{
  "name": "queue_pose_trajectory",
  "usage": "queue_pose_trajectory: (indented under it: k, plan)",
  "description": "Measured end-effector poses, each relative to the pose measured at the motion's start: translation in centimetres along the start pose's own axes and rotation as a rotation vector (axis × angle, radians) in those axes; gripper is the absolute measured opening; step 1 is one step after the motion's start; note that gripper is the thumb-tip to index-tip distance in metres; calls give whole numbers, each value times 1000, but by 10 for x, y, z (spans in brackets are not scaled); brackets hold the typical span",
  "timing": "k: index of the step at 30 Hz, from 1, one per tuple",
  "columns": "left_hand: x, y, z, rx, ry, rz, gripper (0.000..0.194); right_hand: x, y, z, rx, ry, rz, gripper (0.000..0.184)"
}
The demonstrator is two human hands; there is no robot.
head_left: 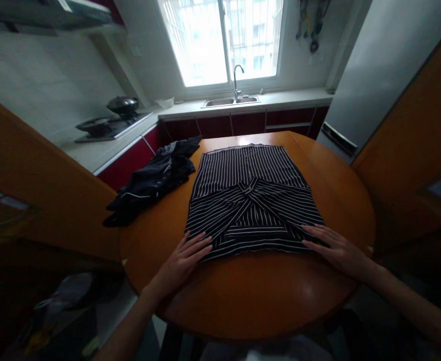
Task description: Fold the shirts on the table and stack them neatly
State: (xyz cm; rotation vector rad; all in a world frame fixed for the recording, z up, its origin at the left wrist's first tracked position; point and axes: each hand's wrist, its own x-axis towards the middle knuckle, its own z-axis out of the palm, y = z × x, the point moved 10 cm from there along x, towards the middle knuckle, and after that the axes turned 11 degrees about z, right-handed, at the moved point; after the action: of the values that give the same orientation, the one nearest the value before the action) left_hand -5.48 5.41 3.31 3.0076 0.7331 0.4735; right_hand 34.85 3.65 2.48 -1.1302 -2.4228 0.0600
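Observation:
A black-and-white striped shirt (248, 165) lies spread on the round wooden table (254, 296). Its nearer part is folded over, with two striped panels meeting at a bunched point in the middle. My left hand (183, 258) rests flat on the shirt's near left corner, fingers stretched out. At the near right corner, the fingers of my right hand (335, 248) lie spread on the cloth. Neither hand grips the fabric.
Dark clothing (153, 180) lies heaped over the table's left edge. Beyond stand a counter with a sink (220, 102) and tap (236, 82), and a stove with a pan (96, 126) and a lidded pot (123, 105). A fridge (389, 65) is at right.

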Motion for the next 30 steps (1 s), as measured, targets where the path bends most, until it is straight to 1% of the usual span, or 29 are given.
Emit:
queue_pose_trajectory:
  k: [4,7,9,13,16,19,22,26,30]
  plan:
    - [11,7,1,-26,-34,72,53,3,-4,2,8,-36,-22,58]
    - [16,12,2,-54,-60,129,50,6,1,4,31,-50,0,54]
    - [18,11,3,-77,-64,138,45,6,6,6,44,-58,26,49]
    - [21,9,0,-143,-15,130,38,5,15,11,97,-89,89,41]
    - [20,6,-3,-218,43,106,37,4,20,14,179,-114,131,39]
    - [18,2,-6,-280,98,65,35,2,25,13,255,-99,173,38]
    - [14,-3,-8,-321,148,15,35,0,25,11,291,-92,187,37]
    - [9,-6,-8,-352,168,-32,35,-1,21,9,309,-108,206,38]
    - [7,-2,-11,-346,165,-44,35,-2,16,3,325,-111,245,37]
